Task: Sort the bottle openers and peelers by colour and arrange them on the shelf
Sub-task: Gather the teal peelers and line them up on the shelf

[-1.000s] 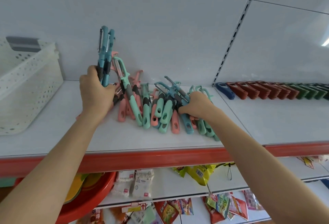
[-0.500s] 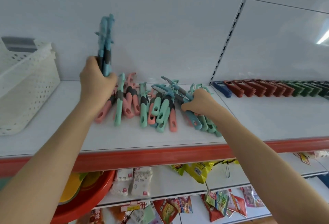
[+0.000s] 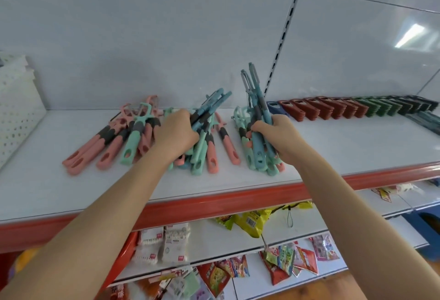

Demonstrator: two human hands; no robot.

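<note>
Shop: red-edged display shelf [image 3: 214,200], snack packets [image 3: 252,222] below, bottle openers [image 3: 333,109] in rows.

Bright, even light; glare patch on the back panel [image 3: 409,35]; edges bend and blur.

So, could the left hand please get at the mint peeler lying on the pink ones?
Probably not yet: the left hand already grips blue peelers, though the mint peeler lies uncovered beside it.
</note>
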